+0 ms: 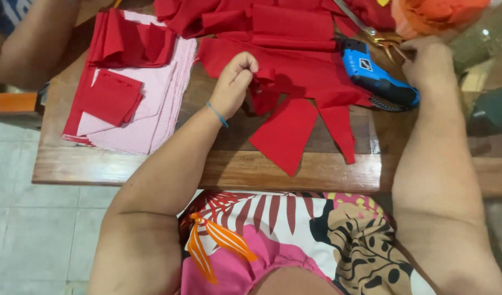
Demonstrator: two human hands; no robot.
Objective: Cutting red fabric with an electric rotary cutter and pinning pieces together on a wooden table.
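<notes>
My left hand point(234, 82) is closed, pinching a fold of red fabric point(295, 82) that lies across the wooden table point(234, 169); pointed red strips hang toward the table's near edge. A thin blue band circles that wrist. My right hand point(428, 60) rests at the far right, its fingers on the gold handles of a pair of scissors point(379, 35), next to a blue and black power tool point(377, 76) lying on the red cloth.
A stack of pink striped cloth point(158, 109) with folded red pieces point(111, 95) lies at the left of the table. Another person's arm point(27, 46) rests at the top left. Orange material point(437, 13) sits at the top right. Tiled floor point(21, 235) lies to the left.
</notes>
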